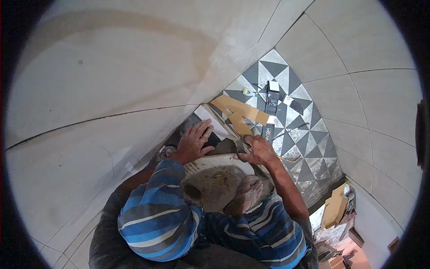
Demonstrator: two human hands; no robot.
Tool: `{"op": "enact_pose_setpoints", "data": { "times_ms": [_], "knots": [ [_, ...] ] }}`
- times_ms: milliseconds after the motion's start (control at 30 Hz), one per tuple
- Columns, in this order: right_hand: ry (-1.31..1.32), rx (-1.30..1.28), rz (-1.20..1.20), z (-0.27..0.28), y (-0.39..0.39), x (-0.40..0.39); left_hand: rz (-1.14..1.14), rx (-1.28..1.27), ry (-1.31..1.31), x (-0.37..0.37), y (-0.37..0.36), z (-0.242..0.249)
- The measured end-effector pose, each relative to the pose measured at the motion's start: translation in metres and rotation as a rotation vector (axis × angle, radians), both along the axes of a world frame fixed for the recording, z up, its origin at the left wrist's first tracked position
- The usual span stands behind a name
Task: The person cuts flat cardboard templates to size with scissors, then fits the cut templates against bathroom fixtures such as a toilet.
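Observation:
My left hand [193, 141] lies with its fingers spread on a white and dark flat piece [215, 140] beside the wall. To the right, my right hand [260, 150] has its thumb and fingers bent around a dark, curved object [242, 155] that I cannot make out well. Below both hands is a dirty white ceramic pan [215, 160] with grey-brown grime inside it. A bare foot [249, 193] rests at the pan's right side.
Cardboard strips [242, 110] lie on the patterned floor [309, 148]. Beyond them are a black box [272, 101] and a white-and-green tool [249, 92]. Tiled walls [112, 80] rise on both sides. More cardboard [335, 207] and debris stand at the lower right.

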State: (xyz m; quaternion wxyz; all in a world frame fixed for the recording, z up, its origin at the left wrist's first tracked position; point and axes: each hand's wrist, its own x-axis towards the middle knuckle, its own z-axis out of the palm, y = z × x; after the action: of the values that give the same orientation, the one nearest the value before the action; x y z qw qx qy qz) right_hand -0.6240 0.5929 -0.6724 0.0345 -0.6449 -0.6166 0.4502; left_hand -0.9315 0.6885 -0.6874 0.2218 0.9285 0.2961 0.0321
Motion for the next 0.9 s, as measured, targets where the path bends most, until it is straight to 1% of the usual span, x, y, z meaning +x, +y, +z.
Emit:
{"op": "enact_pose_setpoints", "data": {
  "times_ms": [133, 300, 433, 500, 633, 700, 833, 900],
  "knots": [
    [-0.002, -0.012, 0.017, -0.007, -0.001, 0.001, 0.007, -0.007, -0.022, -0.001, 0.0, -0.001],
    [-0.001, 0.023, 0.014, -0.005, -0.003, 0.0, 0.014, -0.013, -0.038, 0.0, -0.001, -0.002],
    [0.032, 0.004, -0.008, 0.0, -0.001, 0.0, 0.028, -0.033, -0.029, 0.0, -0.001, -0.001],
    [0.003, -0.062, 0.015, 0.004, 0.0, -0.001, 0.024, -0.022, -0.038, -0.001, -0.001, -0.003],
    [-0.009, -0.087, -0.001, 0.002, -0.002, -0.002, 0.03, -0.016, -0.038, -0.001, -0.002, -0.003],
    [0.0, -0.183, -0.051, 0.0, -0.003, -0.004, 0.027, -0.014, -0.042, 0.0, -0.002, -0.003],
    [0.01, -0.176, -0.044, -0.004, -0.005, -0.004, 0.028, -0.024, -0.021, 0.0, -0.001, -0.002],
    [-0.028, -0.105, 0.008, 0.004, -0.001, -0.004, 0.021, -0.023, -0.03, 0.001, -0.001, -0.003]
  ]
}}
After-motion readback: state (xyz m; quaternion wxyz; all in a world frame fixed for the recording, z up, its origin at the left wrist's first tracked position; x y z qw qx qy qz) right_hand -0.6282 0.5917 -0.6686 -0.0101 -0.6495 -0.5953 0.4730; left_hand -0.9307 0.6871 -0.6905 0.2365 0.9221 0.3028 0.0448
